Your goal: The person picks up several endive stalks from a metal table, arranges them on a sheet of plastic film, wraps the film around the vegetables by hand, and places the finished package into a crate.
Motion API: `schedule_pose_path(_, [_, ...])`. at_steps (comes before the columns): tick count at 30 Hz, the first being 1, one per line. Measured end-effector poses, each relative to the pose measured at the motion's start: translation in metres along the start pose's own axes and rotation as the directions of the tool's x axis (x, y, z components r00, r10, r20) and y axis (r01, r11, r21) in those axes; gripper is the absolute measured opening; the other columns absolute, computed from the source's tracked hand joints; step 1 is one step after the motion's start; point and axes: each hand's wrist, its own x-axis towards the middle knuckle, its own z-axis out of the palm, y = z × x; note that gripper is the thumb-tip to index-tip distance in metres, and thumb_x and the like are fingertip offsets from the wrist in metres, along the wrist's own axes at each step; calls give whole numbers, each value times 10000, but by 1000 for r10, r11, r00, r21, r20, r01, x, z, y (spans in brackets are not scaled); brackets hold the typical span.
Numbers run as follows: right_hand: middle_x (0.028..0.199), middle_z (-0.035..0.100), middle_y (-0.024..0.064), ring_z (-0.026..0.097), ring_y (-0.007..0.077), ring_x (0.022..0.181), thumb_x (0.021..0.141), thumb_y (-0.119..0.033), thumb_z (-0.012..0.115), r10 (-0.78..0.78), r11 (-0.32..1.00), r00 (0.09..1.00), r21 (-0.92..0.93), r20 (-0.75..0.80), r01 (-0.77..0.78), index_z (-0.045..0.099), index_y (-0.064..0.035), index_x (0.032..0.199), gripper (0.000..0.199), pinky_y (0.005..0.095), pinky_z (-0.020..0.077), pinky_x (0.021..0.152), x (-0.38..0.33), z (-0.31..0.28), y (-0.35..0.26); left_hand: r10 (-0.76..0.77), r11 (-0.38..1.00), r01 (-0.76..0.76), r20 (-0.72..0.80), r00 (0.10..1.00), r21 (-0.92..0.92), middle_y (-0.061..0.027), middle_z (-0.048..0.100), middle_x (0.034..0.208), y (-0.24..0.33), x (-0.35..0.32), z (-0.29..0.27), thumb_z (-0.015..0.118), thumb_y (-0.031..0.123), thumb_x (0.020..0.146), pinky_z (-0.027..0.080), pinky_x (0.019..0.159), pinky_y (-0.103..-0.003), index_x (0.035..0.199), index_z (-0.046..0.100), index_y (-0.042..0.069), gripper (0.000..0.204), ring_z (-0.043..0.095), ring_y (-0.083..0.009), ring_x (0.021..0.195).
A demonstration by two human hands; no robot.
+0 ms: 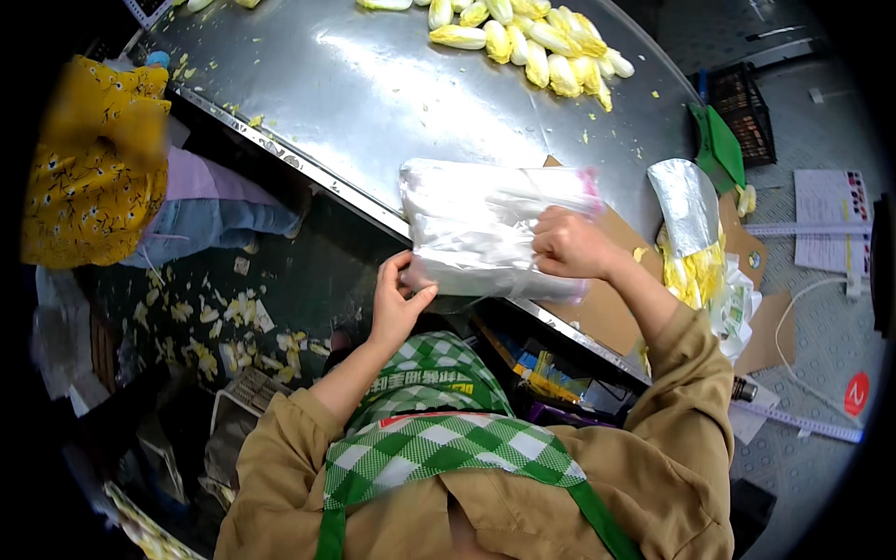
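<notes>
A stack of clear plastic bags (476, 219) with pink edging at its right end lies across the table's near edge. At the stack's near left corner, my left hand (399, 297) grips the plastic between thumb and fingers. My right hand (567, 245) is closed in a fist over the right part of the stack, and its curled fingers seem to pinch the bag film. What lies inside that fist is hidden. Under the stack's right side shows a flat piece of brown cardboard (607, 313).
Small pale-yellow cabbages (532, 42) are piled at the far side of the metal table (373, 103). To the right are a silver sheet over yellow leaves (688, 205), a green dustpan-like piece (717, 149) and a black crate (742, 107). Someone in yellow floral clothing (103, 177) stands left; leaf scraps (243, 327) litter the floor.
</notes>
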Motion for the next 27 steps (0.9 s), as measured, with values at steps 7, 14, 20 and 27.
schedule_pose_path(7, [1232,592,160,583,354,1122,748,-66,710,206,970,936,-66,-285,-233,593,-113,1262,529,413,494,919,-39,4,57,-89,993,89,-3,996,81,-99,523,1332,-12,-13,-8,689,36,856,471,946,-317,1450,374,33,673,551,-169,1142])
schedule_pose_path(14, [1020,660,133,629,273,927,783,-139,753,708,696,619,188,-340,-693,649,-40,1124,369,377,513,835,-121,55,45,50,997,-61,-238,970,-38,-81,617,1163,-7,-25,1,695,45,893,520,807,-255,1164,632,-3,282,610,-100,958])
schedule_pose_path(20, [909,645,59,621,112,750,812,-80,763,878,476,409,546,-249,-689,628,-2,1184,403,269,541,683,-145,98,40,77,997,-81,-236,969,-8,-28,663,953,-7,-11,-1,685,47,909,490,777,-221,1066,627,-2,174,613,-80,844])
schedule_pose_path(27, [862,635,66,635,129,712,770,-74,787,878,470,386,662,-283,-583,628,-11,1196,459,285,540,649,-156,108,46,47,999,-44,-190,981,20,-14,643,963,0,-12,-8,676,56,920,479,774,-217,1091,607,9,191,601,-71,839])
